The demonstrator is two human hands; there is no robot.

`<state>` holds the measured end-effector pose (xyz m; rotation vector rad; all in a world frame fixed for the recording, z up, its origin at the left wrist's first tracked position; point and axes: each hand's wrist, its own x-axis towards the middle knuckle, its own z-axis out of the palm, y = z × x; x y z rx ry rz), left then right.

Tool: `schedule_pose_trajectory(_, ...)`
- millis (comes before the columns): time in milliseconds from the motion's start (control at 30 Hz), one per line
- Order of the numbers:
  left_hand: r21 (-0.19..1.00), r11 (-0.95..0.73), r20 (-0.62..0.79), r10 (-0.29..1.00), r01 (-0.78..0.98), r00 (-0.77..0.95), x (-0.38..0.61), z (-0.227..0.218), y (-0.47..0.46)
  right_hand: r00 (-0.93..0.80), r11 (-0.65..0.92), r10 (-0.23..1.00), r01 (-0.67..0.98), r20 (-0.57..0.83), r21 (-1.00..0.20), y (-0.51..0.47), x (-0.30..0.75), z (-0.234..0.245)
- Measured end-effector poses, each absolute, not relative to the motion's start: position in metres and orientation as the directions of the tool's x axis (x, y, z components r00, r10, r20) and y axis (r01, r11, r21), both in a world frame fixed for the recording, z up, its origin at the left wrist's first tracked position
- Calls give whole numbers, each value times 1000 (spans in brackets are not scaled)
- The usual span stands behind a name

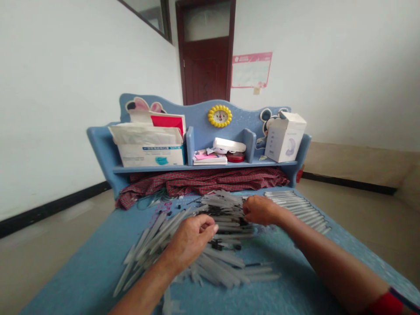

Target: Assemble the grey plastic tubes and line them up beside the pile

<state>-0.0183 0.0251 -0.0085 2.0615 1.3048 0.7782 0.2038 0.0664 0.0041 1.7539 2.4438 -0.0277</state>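
Over the middle of a heap of translucent pen barrels (226, 269), my left hand (192, 238) is closed with its thumb near the curled fingers. Anything it holds is too small or hidden to make out. My right hand (260, 210) is also closed, at the right edge of the heap, its fingertips turned down and partly hidden. I cannot tell what lies in them. Small black pen parts (216, 244) are scattered among the barrels. Just beyond the right hand, a neat row of pens (302, 210) lies side by side.
Behind the heap, a red checked cloth (210, 180) lies under the shelf of the blue table (82, 271). The shelf bears a mask box (151, 153), a stack of papers (210, 160), a red round tin (235, 157) and a white box (285, 138). A yellow clock (219, 116) is above.
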Motion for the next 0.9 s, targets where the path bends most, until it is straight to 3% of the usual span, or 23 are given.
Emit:
schedule_pose_trajectory(267, 707, -370, 173, 917, 602, 361, -16, -7, 25, -268, 265, 955, 963, -123, -37, 65, 202, -3)
schedule_pose_trajectory(567, 713, -354, 156, 922, 606, 355, -15, -7, 23, -296, 170, 895, 919, -335, -357, 66, 215, -7)
schedule_pose_trajectory(900, 713, -350, 149, 922, 608, 357, -15, -7, 23, -347, 109, 896, 778, -278, -619, 62, 257, 7)
